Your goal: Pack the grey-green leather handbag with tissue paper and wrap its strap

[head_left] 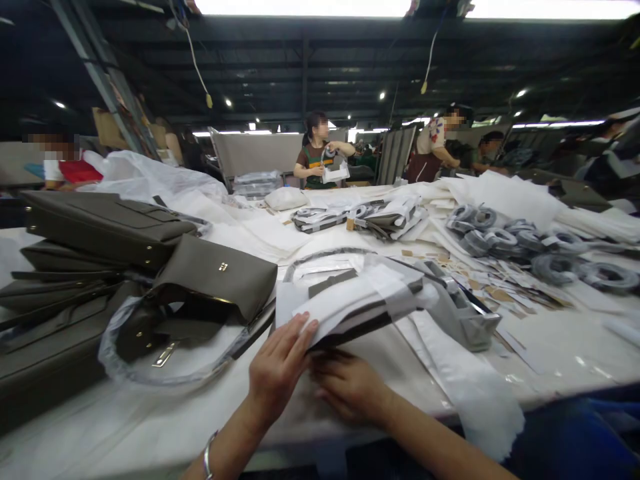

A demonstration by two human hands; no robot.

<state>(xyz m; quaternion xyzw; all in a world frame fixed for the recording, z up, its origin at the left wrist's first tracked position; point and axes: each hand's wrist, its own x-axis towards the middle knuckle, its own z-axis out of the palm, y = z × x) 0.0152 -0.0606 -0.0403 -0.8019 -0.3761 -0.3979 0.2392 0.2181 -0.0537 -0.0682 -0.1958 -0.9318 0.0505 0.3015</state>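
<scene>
In the middle of the table lies a dark handbag [360, 323], partly wrapped in white tissue paper [345, 303], its long covered handle arching behind. My left hand [283, 353] grips the near left end, fingers together on the paper and thumb hidden. Low beside it, my right hand [350, 387] has curled fingers at the bag's shaded underside; what they hold, if anything, is hidden. Just left stands an olive-grey handbag [220, 273] with a gold emblem, its flap raised and its handle [120, 360] in clear wrap.
Olive-grey bags [100, 233] are stacked at the left. Wrapped bags [380, 217] lie farther back. Several grey wrapped rolls [555, 267] and scattered card tags [500, 287] cover the right side. A loose white sheet [475, 387] hangs over the front edge. A co-worker [320, 157] stands across the table.
</scene>
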